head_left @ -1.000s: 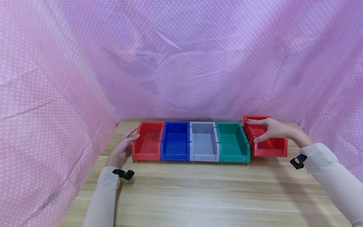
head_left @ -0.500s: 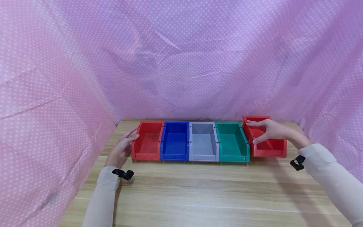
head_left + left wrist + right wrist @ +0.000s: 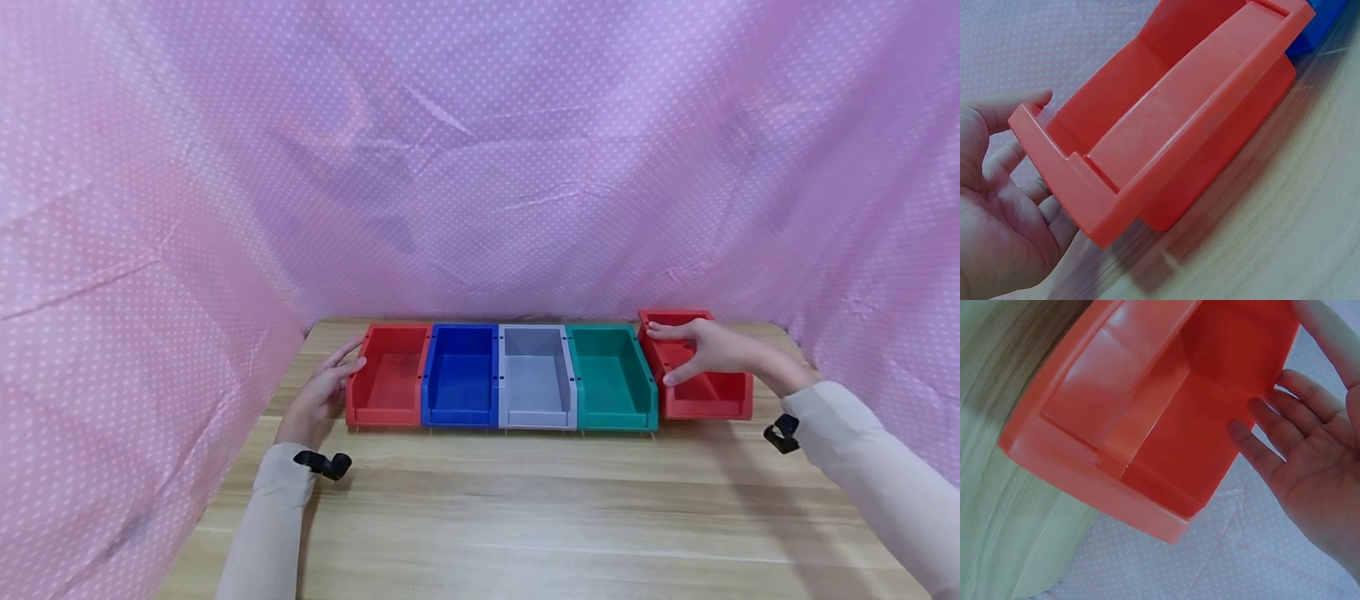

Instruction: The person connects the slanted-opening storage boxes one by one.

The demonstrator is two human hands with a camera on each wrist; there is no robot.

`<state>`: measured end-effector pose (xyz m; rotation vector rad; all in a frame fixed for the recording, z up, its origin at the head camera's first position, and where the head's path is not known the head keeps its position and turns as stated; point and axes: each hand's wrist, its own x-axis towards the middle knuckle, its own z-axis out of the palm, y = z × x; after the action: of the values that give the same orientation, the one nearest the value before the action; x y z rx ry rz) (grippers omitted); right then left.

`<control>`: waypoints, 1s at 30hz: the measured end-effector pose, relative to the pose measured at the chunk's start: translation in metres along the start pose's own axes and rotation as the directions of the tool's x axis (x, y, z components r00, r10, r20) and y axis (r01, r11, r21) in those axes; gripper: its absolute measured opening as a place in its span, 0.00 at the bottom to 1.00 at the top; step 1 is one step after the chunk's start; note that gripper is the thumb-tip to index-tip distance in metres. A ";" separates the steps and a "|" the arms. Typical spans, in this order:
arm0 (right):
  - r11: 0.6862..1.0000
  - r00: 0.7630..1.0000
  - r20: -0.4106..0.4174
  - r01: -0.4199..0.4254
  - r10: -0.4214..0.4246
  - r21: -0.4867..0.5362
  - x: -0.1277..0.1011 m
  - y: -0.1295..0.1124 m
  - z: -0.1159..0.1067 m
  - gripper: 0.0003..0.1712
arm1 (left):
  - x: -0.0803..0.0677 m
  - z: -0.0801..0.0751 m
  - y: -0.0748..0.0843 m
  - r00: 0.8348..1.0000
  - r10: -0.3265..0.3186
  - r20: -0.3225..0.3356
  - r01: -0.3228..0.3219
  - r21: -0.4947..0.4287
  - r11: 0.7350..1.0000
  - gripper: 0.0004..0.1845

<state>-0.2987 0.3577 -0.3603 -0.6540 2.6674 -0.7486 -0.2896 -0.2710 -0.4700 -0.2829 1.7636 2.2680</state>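
Four bins stand side by side at the back of the table: red point(image 3: 386, 377), blue point(image 3: 461, 377), grey point(image 3: 534, 377) and green point(image 3: 611, 377). My left hand point(image 3: 324, 390) lies open against the outer left wall of that red bin point(image 3: 1166, 137), with palm and straight fingers point(image 3: 1004, 225) beside it. A second red bin point(image 3: 708, 392) sits askew just right of the green one, a small gap between them. My right hand point(image 3: 705, 350) reaches over it and holds its left wall. In the right wrist view the fingers point(image 3: 1260, 434) lie on the wall of this bin point(image 3: 1147, 425).
The wooden table point(image 3: 525, 517) stretches bare toward me in front of the bins. Pink dotted cloth point(image 3: 480, 167) closes in the back and both sides, close behind the bins. The table's right edge lies a little beyond the askew red bin.
My right hand and the askew red bin have shifted slightly left, toward the green bin. The left hand and the row of four bins have stayed put.
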 end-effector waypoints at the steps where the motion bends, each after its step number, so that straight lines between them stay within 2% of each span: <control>1: 1.000 1.000 0.001 -0.001 0.001 0.000 0.000 0.000 0.001 0.54 | -0.001 0.000 0.000 1.000 -0.002 -0.002 0.002 0.000 1.000 0.36; 7: 1.000 1.000 0.009 -0.014 0.014 0.006 0.000 0.003 0.005 0.55 | -0.001 -0.001 -0.004 1.000 0.010 0.018 -0.009 -0.026 1.000 0.37; 11: 1.000 1.000 0.005 0.012 -0.012 0.001 0.000 0.006 0.006 0.54 | -0.003 -0.001 -0.006 1.000 0.012 0.022 -0.011 -0.043 0.999 0.37; 24: 1.000 1.000 0.015 0.012 -0.012 -0.006 -0.004 0.001 0.010 0.53 | -0.011 0.001 -0.007 0.998 0.047 0.050 -0.045 -0.044 0.998 0.37; 30: 0.999 0.999 0.027 0.041 -0.041 -0.007 -0.005 0.002 0.015 0.51 | -0.016 0.000 -0.008 0.998 0.036 0.045 -0.035 -0.039 0.999 0.36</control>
<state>-0.2890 0.3551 -0.3727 -0.7176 2.6409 -0.7360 -0.2723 -0.2705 -0.4721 -0.2066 1.7181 2.3155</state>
